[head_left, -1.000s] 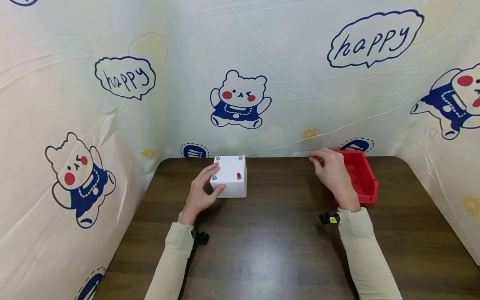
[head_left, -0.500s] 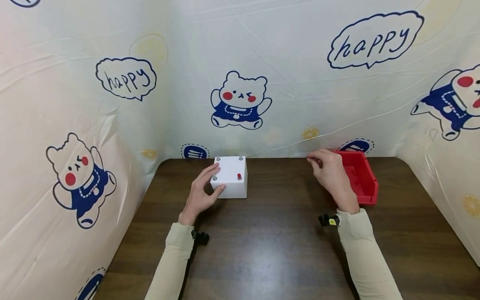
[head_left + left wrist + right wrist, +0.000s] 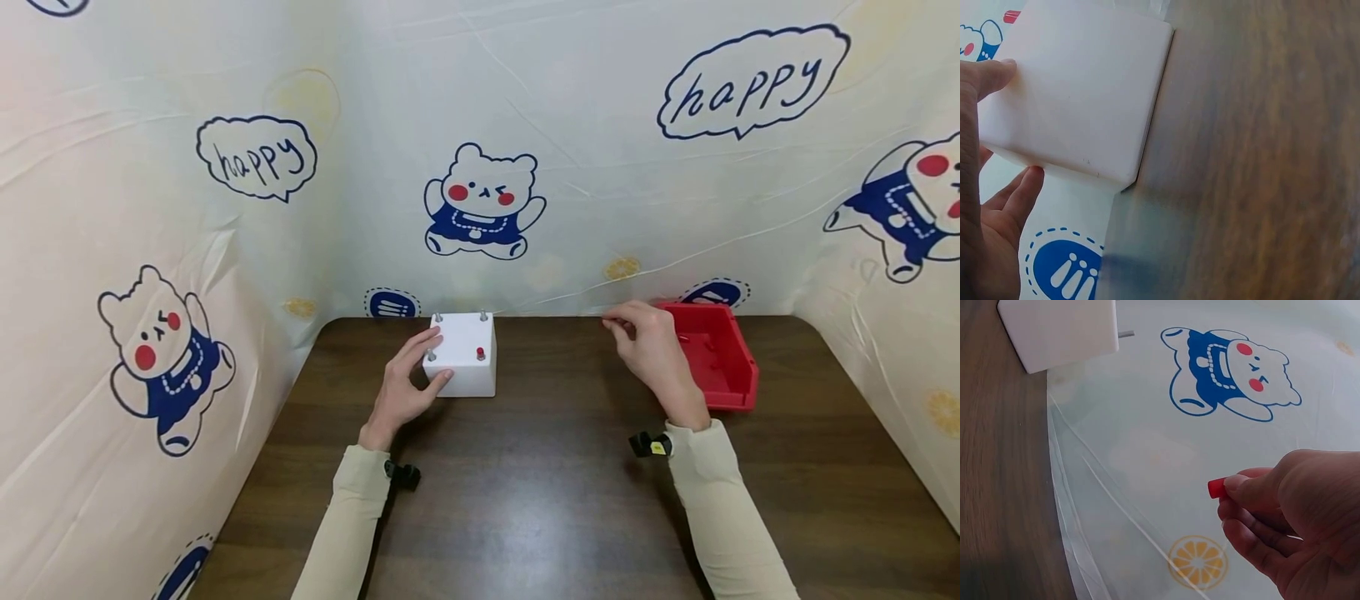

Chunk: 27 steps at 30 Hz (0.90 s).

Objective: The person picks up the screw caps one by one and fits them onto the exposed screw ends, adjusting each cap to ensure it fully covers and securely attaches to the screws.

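A white box [image 3: 457, 379] stands at the back of the table, left of centre. Metal posts [image 3: 483, 317] rise from its top corners, and a red cap [image 3: 481, 353] covers the near right one. My left hand [image 3: 405, 383] grips the box from its left side, the thumb on the near face and the fingers at the left and top edge. In the left wrist view that thumb [image 3: 997, 75] lies against the white face. Between thumb and fingertips my right hand [image 3: 656, 350] pinches a small red cap [image 3: 1215, 488], in the air right of the box.
A red open bin [image 3: 741, 397] stands at the right back, beside my right wrist, with small red pieces [image 3: 708, 343] inside. Behind the brown table [image 3: 525, 500] hangs a pale printed cloth [image 3: 570, 250], which also runs along both sides.
My right hand has moved slightly left, away from the red bin, with the red cap in its fingers. My left hand keeps its grip on the white box.
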Available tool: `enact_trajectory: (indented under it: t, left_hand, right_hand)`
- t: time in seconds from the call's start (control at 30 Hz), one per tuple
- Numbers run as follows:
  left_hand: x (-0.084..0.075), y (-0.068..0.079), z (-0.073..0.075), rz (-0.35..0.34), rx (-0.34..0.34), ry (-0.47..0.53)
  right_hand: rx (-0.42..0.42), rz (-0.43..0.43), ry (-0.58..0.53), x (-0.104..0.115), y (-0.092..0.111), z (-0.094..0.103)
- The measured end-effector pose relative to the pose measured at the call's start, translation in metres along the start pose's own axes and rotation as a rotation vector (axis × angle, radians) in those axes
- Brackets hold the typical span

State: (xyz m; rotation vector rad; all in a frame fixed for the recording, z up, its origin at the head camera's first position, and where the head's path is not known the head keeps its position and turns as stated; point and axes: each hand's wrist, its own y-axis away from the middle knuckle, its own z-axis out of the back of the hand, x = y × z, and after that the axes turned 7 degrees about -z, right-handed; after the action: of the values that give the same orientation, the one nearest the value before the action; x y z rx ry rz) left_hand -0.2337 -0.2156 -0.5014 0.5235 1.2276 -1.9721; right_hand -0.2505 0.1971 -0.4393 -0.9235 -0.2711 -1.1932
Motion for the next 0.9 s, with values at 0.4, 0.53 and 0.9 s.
enact_trajectory:
  t: [0.4, 0.53, 0.9]
  left_hand:
    - [0.0, 0.0, -0.001, 0.001, -0.002, 0.009]
    - [0.001, 0.001, -0.001, 0.013, 0.004, 0.011]
    - [0.0, 0.0, 0.0, 0.023, -0.004, 0.008]
  right_hand:
    - [0.0, 0.015, -0.007, 0.009, 0.004, -0.002]
    - [0.005, 0.03, 0.004, 0.014, 0.003, -0.005]
    - [0.028, 0.095, -0.031, 0.023, 0.0, -0.015]
